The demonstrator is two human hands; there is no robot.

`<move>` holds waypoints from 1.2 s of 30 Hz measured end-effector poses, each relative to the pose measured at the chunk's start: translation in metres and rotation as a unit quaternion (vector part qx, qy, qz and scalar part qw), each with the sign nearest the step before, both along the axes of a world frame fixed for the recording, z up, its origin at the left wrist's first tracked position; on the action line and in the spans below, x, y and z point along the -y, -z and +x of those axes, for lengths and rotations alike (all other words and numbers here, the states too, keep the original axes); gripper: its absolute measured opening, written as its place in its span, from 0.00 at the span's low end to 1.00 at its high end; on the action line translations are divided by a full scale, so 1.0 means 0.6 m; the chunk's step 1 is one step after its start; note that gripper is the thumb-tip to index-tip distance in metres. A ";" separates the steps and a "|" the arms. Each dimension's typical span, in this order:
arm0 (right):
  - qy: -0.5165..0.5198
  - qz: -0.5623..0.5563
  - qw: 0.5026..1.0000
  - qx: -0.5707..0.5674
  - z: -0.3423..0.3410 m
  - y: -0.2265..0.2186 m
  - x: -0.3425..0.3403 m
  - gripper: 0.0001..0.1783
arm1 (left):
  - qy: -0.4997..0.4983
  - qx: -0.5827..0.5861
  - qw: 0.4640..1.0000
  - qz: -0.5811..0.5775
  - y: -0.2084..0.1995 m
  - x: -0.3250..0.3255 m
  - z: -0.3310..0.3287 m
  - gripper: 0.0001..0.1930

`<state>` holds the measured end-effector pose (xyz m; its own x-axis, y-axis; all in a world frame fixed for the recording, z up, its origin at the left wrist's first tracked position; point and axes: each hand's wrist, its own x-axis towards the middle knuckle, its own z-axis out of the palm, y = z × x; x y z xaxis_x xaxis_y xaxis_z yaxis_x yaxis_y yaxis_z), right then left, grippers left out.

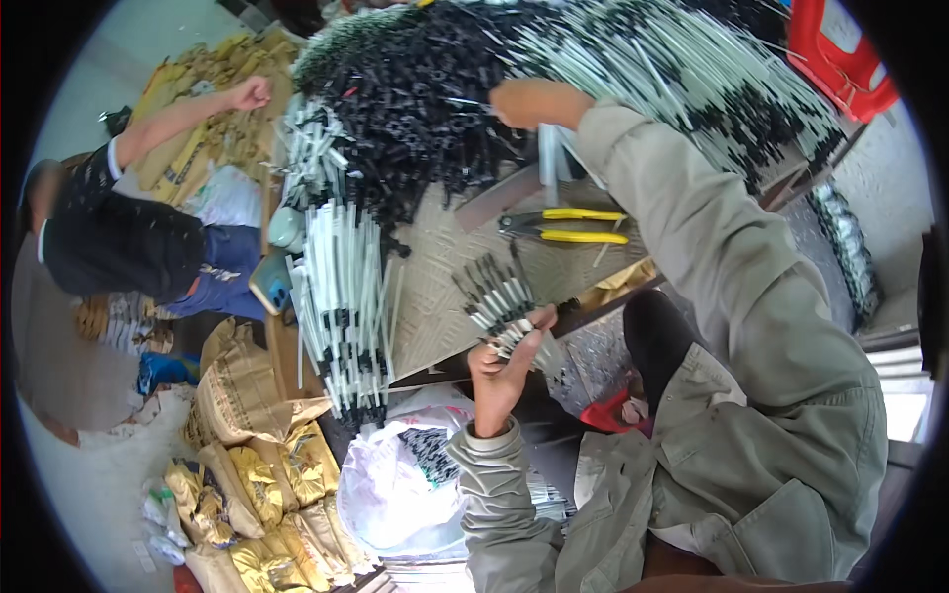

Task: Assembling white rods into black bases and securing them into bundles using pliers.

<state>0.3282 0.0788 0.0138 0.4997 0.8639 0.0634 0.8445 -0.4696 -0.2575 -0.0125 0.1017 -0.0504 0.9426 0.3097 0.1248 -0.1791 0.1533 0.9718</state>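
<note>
Near the table's front edge, my left hand [504,374] is closed round a fanned bundle of thin white rods with black ends [497,301]. My right hand [539,103] reaches far across the table, where a heap of small black plastic parts [415,124] meets a spread of long pale rods [633,54]. Its fingers look curled, and a thin light piece shows beside them; what they hold, if anything, I cannot make out. Between my hands lie yellow-handled pliers [568,225]. A stack of white rods with black joints [346,296] lies along the table's left side.
Below the table stands a white plastic bag [386,484] of small dark parts. Gold packets [287,504] and a brown sack [237,381] lie at lower left. Another person [119,227] reaches in from the left. A red plastic stool [840,59] is at far right.
</note>
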 end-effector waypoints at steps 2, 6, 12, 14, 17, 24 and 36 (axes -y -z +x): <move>0.022 -0.089 0.995 0.035 0.016 0.000 0.026 0.08 | 0.029 0.010 1.000 -0.005 0.013 0.002 0.017 0.14; -0.060 0.030 0.967 0.244 0.034 0.040 0.050 0.14 | 0.030 0.024 0.999 -0.035 0.013 0.006 0.017 0.16; -0.108 -0.001 0.933 0.342 0.020 0.051 0.061 0.09 | 0.023 0.014 1.000 -0.010 0.011 0.005 0.019 0.17; -0.099 -0.040 0.920 0.377 0.017 0.062 0.060 0.08 | 0.021 0.020 1.000 -0.007 0.014 0.005 0.020 0.17; -0.103 -0.063 0.915 0.384 0.019 0.072 0.049 0.05 | 0.014 0.021 1.000 -0.012 0.017 0.005 0.021 0.17; -0.142 -0.016 0.915 0.376 0.015 0.068 0.058 0.06 | 0.017 0.040 0.998 -0.050 0.020 0.007 0.018 0.18; -0.119 0.011 0.977 0.177 0.044 0.043 0.053 0.04 | -0.015 0.016 0.999 -0.039 0.005 0.012 0.024 0.12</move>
